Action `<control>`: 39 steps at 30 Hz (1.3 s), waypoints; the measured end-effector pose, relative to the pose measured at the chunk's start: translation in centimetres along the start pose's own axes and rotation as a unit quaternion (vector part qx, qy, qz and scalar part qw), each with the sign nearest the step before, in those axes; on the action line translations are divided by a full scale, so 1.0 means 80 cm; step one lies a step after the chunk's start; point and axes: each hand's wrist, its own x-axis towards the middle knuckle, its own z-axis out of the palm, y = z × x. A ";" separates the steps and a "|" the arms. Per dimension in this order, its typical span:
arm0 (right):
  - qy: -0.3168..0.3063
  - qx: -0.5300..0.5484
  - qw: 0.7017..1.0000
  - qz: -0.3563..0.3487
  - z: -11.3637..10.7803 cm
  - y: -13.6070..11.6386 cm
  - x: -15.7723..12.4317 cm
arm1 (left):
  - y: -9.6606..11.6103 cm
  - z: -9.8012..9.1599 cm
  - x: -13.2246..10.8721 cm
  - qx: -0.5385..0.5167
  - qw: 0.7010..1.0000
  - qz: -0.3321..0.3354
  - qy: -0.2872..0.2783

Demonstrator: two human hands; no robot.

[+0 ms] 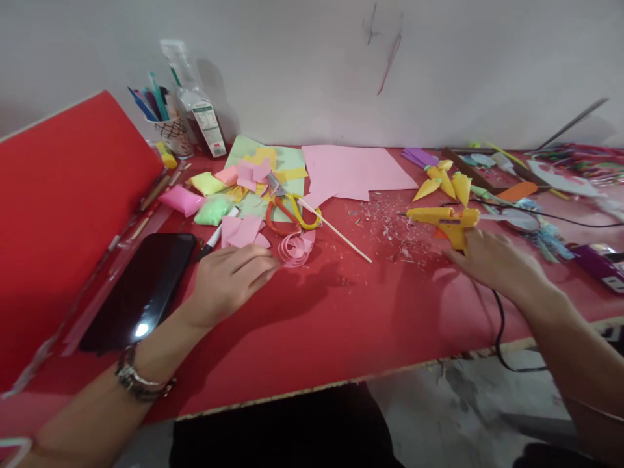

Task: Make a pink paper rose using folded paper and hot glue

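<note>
My left hand (236, 276) is over the red table, its fingers together and bent, just left of a curled pink paper spiral (295, 249). Whether something is between its fingertips cannot be made out. On the right, my right hand (492, 260) is at the handle of a yellow glue gun (446, 220), whose nozzle points left above small scraps. A thin pale stick (341, 236) lies between the hands. Scissors with red and yellow handles (305, 218) rest behind the spiral, beside cut pink paper pieces (242, 231).
A black phone (141, 289) lies left, near a red board (63, 214). Behind are a pen cup (174, 135), a bottle (207, 123), pink sheets (355, 170) and yellow paper cones (444, 182). A black cable (501, 325) hangs over the front edge.
</note>
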 end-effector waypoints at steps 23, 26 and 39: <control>0.120 0.145 0.874 -0.447 -0.040 -0.204 -0.025 | -0.013 0.002 -0.011 -0.059 0.977 -0.194 -0.065; 0.121 0.154 0.906 -0.375 -0.036 -0.218 -0.017 | -0.014 0.005 -0.012 -0.077 0.974 -0.196 -0.084; 0.071 0.263 0.924 -0.267 -0.037 -0.197 0.001 | -0.018 -0.006 -0.014 -0.115 0.966 -0.225 -0.046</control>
